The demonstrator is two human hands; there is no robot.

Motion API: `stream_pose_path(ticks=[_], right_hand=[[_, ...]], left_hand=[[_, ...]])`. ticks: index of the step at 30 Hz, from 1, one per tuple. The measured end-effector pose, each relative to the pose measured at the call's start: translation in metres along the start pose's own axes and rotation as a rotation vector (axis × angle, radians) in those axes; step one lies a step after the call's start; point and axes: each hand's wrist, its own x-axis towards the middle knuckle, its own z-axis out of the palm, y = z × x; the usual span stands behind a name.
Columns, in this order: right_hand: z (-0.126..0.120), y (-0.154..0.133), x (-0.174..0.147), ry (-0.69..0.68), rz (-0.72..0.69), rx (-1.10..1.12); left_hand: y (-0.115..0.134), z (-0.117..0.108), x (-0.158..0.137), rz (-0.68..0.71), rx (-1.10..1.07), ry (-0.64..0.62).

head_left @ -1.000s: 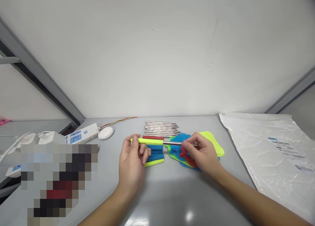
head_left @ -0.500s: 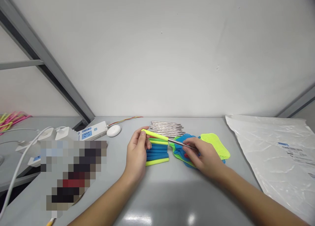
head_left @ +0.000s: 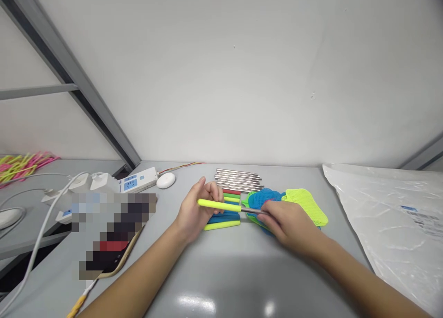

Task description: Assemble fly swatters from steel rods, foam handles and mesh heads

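My right hand [head_left: 290,221] pinches a thin metal rod [head_left: 252,211] that has a yellow-green tubular handle [head_left: 221,206] on its left end. The handle points left, held up off the table. My left hand [head_left: 192,216] is open, palm up with thumb out and fingers loosely curled, and the handle passes in front of it. Under it lies a row of handles [head_left: 226,225] in yellow, blue, green and red, partly hidden. Several bare metal rods [head_left: 238,179] lie behind them. Blue mesh swatter heads [head_left: 265,198] and a yellow one [head_left: 306,205] are piled by my right hand.
A white plastic mailing bag [head_left: 384,216] covers the table's right side. At left are a power strip [head_left: 141,182], a white round object [head_left: 166,180], cables and a phone [head_left: 119,262], partly blurred out. Pink and yellow sticks [head_left: 27,165] lie at the far left.
My left hand has let go of the handle's end and turned its palm up. The handle has dropped slightly and is more level. My right hand still holds the rod.
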Motion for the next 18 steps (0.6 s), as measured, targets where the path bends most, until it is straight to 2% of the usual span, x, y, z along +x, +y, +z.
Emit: stream_pose_path(ticks=[5, 12, 18], right_hand=[[0.006, -0.001, 0.001, 0.005, -0.092, -0.135], [0.006, -0.007, 0.000, 0.079, -0.204, -0.232], [0.008, -0.005, 0.001, 0.119, -0.262, -0.293]], left_hand=[[0.010, 0.001, -0.002, -0.145, -0.053, -0.081], [0.006, 0.001, 0.000, -0.149, -0.154, -0.064], [-0.009, -0.001, 0.001, -0.204, -0.088, -0.060]])
